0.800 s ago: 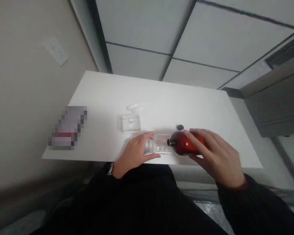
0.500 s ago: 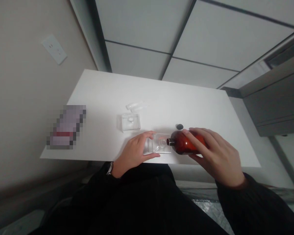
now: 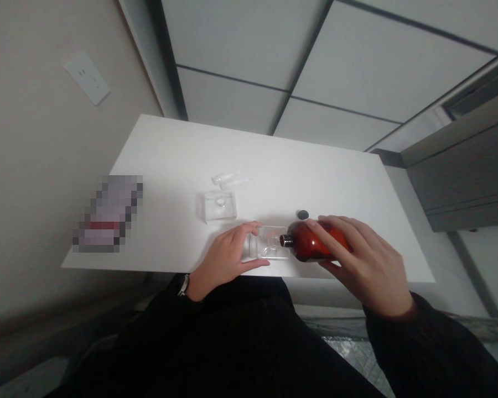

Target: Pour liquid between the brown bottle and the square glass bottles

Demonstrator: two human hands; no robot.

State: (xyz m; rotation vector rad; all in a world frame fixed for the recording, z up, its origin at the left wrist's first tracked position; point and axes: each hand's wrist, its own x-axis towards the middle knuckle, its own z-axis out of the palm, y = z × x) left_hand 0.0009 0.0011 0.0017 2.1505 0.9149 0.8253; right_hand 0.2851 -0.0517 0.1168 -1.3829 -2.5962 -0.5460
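My right hand [image 3: 363,257] wraps around an amber bottle [image 3: 309,241], tilted nearly onto its side. The bottle's uncapped neck points left, over the round opening of a clear square glass bottle [image 3: 263,251]. Thumb and fingers of my left hand [image 3: 226,254] grip that glass bottle from its left, one on each side. Whether liquid is flowing from the amber bottle, I cannot make out. Just behind the amber bottle, a small black cap [image 3: 302,214] lies on the white table [image 3: 315,177].
A second clear square glass bottle [image 3: 220,207] stands left of centre, with a clear plastic dropper-like piece [image 3: 228,179] behind it. At the table's left end lies a pixelated flat object [image 3: 110,213]. A wall [image 3: 29,149] borders the left side, and pale panels [image 3: 232,50] rise behind the table.
The view has shifted slightly. Both hands keep their grips, and the amber bottle stays tilted over the glass bottle.
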